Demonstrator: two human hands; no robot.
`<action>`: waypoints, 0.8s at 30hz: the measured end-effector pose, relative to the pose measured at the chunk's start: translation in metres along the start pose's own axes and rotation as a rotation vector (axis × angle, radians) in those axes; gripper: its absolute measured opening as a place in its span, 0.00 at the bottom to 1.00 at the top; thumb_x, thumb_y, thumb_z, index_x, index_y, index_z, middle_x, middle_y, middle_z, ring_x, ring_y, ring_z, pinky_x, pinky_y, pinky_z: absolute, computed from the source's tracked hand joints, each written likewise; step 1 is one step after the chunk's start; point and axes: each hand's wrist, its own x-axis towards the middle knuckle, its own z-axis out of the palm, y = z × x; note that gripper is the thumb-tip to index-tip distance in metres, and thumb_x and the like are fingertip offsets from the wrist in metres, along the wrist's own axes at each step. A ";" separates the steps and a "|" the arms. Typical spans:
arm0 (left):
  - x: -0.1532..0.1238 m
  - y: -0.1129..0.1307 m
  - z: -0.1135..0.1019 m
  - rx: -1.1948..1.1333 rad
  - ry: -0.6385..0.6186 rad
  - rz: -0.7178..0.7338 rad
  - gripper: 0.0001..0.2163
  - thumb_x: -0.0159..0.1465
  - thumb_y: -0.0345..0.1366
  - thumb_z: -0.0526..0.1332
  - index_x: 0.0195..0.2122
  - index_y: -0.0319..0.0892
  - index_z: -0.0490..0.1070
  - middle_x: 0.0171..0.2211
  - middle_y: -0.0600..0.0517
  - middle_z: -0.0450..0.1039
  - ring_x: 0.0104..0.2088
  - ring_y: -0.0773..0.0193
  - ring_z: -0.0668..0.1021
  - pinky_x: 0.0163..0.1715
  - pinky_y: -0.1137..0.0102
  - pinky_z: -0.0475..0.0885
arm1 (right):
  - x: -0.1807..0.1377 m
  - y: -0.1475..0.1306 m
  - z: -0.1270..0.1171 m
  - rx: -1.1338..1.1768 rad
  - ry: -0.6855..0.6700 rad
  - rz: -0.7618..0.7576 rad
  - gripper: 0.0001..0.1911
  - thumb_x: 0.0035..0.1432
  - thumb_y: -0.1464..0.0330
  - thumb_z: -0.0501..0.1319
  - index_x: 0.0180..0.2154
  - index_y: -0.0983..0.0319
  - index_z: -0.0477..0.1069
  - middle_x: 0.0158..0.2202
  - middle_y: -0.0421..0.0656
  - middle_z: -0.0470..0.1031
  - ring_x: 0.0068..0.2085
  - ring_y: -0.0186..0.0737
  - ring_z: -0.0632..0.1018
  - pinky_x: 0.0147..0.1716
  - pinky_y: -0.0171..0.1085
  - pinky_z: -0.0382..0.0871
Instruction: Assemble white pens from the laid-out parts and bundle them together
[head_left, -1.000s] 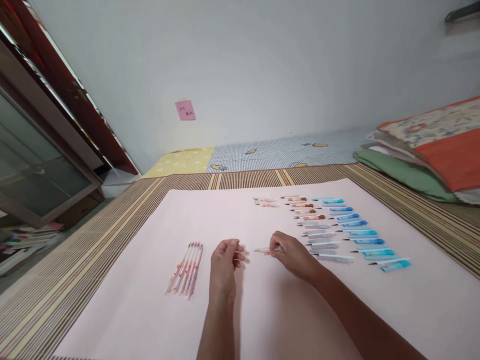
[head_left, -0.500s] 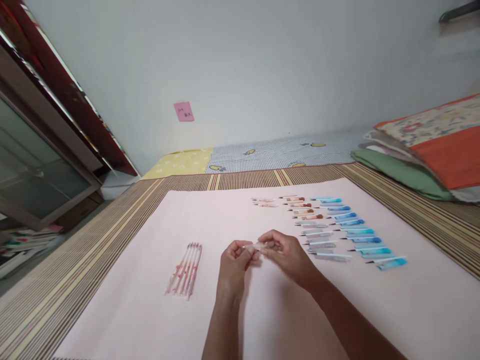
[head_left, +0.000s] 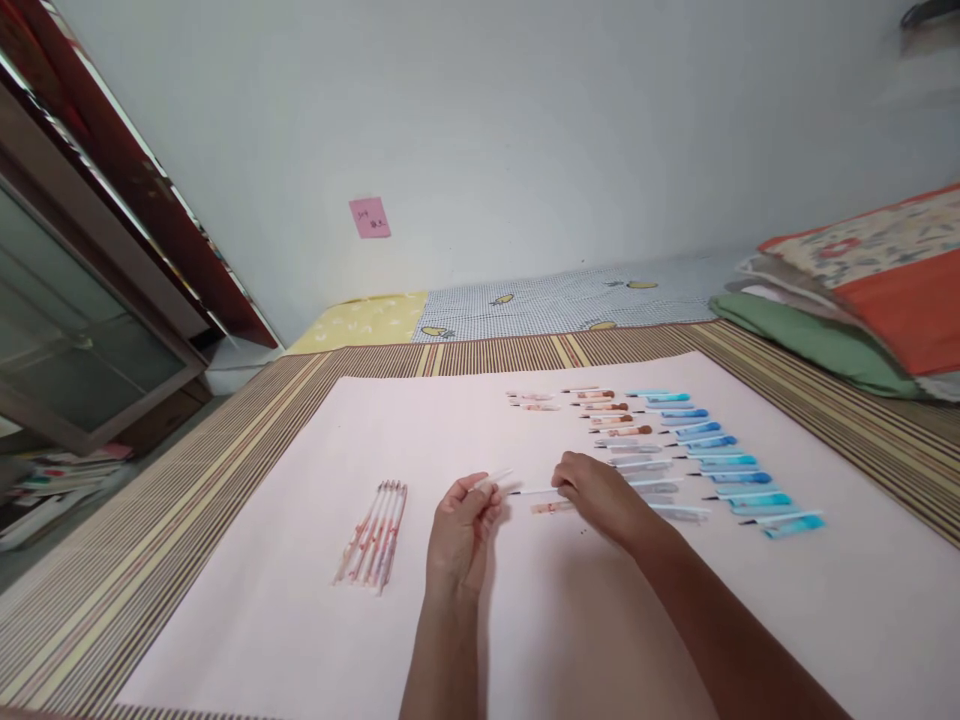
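My left hand (head_left: pixel 466 525) is closed, pinching a small translucent pen part (head_left: pixel 496 479) between thumb and fingers. To its right, my right hand (head_left: pixel 600 492) is closed on a white pen refill (head_left: pixel 534 491), whose dark tip points left toward the left hand. Just below the refill shows a pen barrel (head_left: pixel 551 508) with a reddish print; whether it lies on the paper or touches the fingers, I cannot tell. Left of my hands, several pens (head_left: pixel 375 535) with red and pink patterns lie side by side on the pale pink sheet (head_left: pixel 247 560).
Refills paired with blue barrels (head_left: pixel 739 480), grey barrels (head_left: pixel 652 488) and brown-and-peach barrels (head_left: pixel 615 419) form slanting rows at the right. Two pinkish sets (head_left: pixel 534 402) lie farther back. Folded bedding (head_left: pixel 885 310) is piled at the far right on the striped mat (head_left: pixel 187 480).
My hands were together on one pale pen part; now they are apart. The right hand has moved right with a white refill showing, and a printed barrel has come into sight below it.
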 end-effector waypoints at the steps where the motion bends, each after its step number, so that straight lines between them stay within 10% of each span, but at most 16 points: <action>1: -0.001 0.001 0.001 -0.004 0.003 -0.008 0.08 0.52 0.22 0.72 0.30 0.35 0.76 0.25 0.49 0.77 0.23 0.72 0.77 0.25 0.80 0.75 | 0.001 0.000 0.001 -0.009 0.015 0.002 0.12 0.55 0.80 0.53 0.26 0.60 0.68 0.32 0.44 0.72 0.35 0.40 0.72 0.34 0.37 0.59; 7: -0.002 0.002 0.001 -0.092 -0.034 -0.050 0.03 0.58 0.22 0.68 0.30 0.33 0.76 0.25 0.48 0.76 0.22 0.72 0.75 0.24 0.80 0.74 | 0.000 0.001 0.000 0.065 0.115 0.019 0.08 0.54 0.78 0.55 0.28 0.59 0.65 0.31 0.42 0.71 0.33 0.39 0.70 0.33 0.37 0.59; 17: 0.004 0.002 -0.006 -0.219 -0.042 -0.142 0.09 0.66 0.23 0.60 0.28 0.32 0.74 0.26 0.46 0.75 0.23 0.72 0.75 0.21 0.80 0.71 | -0.025 -0.018 -0.030 1.162 0.542 0.244 0.15 0.48 0.58 0.71 0.35 0.60 0.76 0.23 0.38 0.71 0.26 0.35 0.71 0.27 0.36 0.67; 24: 0.000 0.001 -0.006 -0.174 -0.129 -0.137 0.03 0.60 0.25 0.67 0.30 0.32 0.75 0.27 0.46 0.76 0.23 0.71 0.75 0.23 0.79 0.72 | -0.034 -0.034 -0.042 1.032 0.574 0.180 0.14 0.53 0.56 0.69 0.33 0.60 0.77 0.25 0.41 0.74 0.25 0.35 0.73 0.26 0.36 0.70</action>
